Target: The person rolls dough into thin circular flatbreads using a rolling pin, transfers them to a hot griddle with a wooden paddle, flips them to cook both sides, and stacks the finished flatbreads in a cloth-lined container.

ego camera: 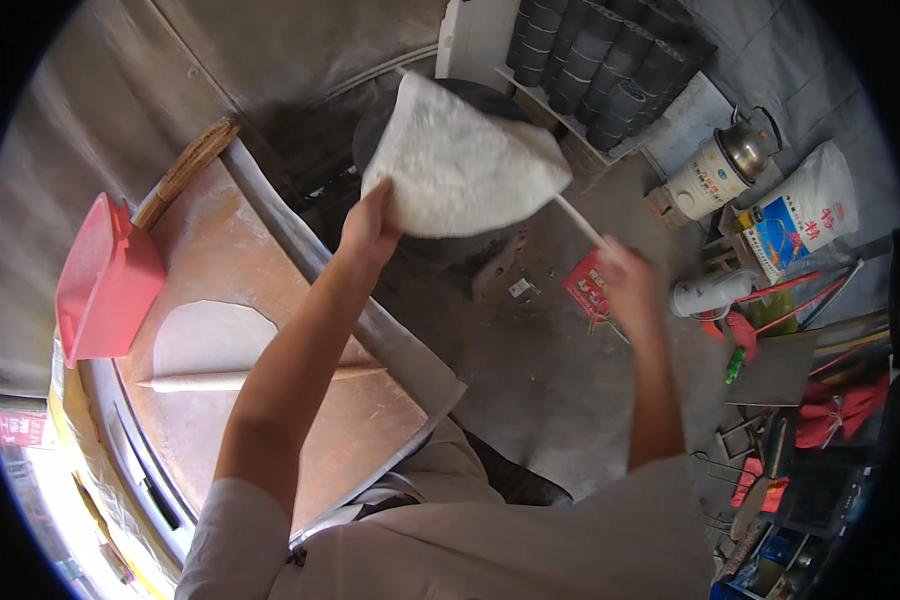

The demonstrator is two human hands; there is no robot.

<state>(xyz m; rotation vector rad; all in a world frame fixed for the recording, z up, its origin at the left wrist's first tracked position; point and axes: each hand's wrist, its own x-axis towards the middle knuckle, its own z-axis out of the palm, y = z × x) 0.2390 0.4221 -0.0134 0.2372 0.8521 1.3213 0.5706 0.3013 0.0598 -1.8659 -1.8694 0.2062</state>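
A thin floury flatbread (457, 165) hangs in a fold over a slim wooden stick (581, 217). My left hand (371, 221) pinches the flatbread's near left edge. The stick's near end is gripped in my right hand (630, 281), which is blurred. Beneath the bread lies a dark round griddle (491, 91), mostly covered from sight. To the left, a rolled sheet of dough (210, 337) rests on a floured board (352, 427). A tapered rolling pin (195, 382) lies along the dough's near edge, partly hidden behind my left forearm.
A pink plastic bin (131, 292) and a straw-coloured bundled brush (187, 172) sit along the board's far side. Stacked coal briquettes (592, 67) stand beyond the griddle. At right are a metal kettle (746, 150), a printed sack (810, 210) and a white pitcher (709, 294). A red box (586, 285) lies on the floor.
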